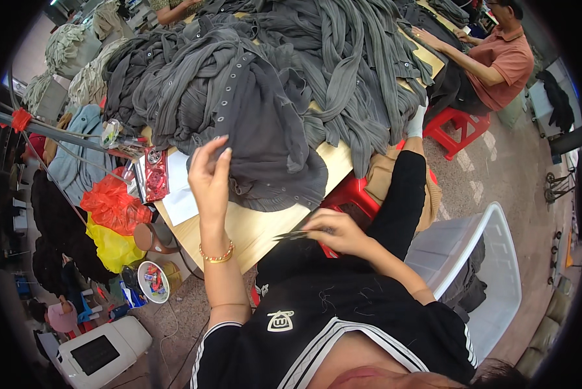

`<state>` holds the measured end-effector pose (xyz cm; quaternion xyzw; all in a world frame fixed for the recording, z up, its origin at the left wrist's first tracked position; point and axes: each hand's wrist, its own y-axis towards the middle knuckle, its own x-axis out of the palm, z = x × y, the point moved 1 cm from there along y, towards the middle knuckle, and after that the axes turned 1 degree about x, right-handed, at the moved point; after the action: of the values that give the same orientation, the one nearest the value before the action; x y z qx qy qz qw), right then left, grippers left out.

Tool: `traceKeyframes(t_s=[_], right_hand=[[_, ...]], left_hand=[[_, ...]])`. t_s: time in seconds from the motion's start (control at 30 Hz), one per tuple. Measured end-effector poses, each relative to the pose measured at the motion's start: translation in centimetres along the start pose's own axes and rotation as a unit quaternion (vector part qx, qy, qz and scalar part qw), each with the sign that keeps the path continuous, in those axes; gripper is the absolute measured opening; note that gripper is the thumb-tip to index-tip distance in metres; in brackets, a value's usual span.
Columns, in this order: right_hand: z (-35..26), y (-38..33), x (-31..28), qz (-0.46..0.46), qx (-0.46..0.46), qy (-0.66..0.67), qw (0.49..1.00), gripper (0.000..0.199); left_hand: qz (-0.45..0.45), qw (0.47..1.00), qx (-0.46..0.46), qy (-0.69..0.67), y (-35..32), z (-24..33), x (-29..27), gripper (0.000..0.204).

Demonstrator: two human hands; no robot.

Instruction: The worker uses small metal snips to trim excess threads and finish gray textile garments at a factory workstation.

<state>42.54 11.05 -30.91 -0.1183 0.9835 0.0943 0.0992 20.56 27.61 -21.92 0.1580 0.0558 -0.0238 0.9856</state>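
Within white tub (pixel 443 251), probably grey garments (pixel 467 285)

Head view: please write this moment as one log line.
left hand: open near dark grey garment; right hand: holds blurred dark tool; garment: lying on wooden table

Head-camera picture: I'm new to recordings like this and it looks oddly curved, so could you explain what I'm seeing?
There is no robot here, just a person working with bare hands. A fisheye camera on their head looks down, so straight edges bend near the rim. On the pale wooden table lies a heap of grey garments; nearest is a dark grey garment with a row of round fasteners. The left hand is at that garment, thumb and fingers apart; whether it touches the cloth is hard to tell. The right hand, by the table's edge, holds a small dark tool, blurred, perhaps thread snips.
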Motion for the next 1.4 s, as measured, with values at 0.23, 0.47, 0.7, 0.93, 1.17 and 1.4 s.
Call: traceKeyframes(t_s=[0.23, 0.47, 0.7, 0.93, 1.17, 1.4], right_hand=[[2.5, -5.4, -5.1, 0.121, 0.166, 0.388, 0.898, 0.036], [2.3, -5.7, -5.7, 0.149, 0.164, 0.477, 0.85, 0.052], [4.4, -1.0, 1.8, -0.02, 0.251, 0.47, 0.846, 0.041], [2.3, -6.5, -3.2, 0.166, 0.243, 0.285, 0.912, 0.018], [2.9, -8.9, -4.2, 0.19, 0.275, 0.315, 0.888, 0.015], [2.8, -9.1, -5.0, 0.202, 0.254, 0.307, 0.895, 0.03]], left_hand=[[0.023, 0.991, -0.02, 0.129, -1.7, -2.4, -2.4, 0.019], [0.029, 0.95, 0.152, 0.272, 0.9, 1.4, 2.2, 0.024], [-0.062, 0.916, 0.066, 0.391, 2.6, -1.2, -3.5, 0.041], [-0.114, 0.842, -0.001, 0.527, 15.2, -7.1, 15.4, 0.075], [-0.138, 0.881, -0.1, 0.441, 19.3, -8.2, 16.1, 0.035], [-0.02, 0.954, -0.066, -0.293, 24.8, -4.5, 12.9, 0.028]])
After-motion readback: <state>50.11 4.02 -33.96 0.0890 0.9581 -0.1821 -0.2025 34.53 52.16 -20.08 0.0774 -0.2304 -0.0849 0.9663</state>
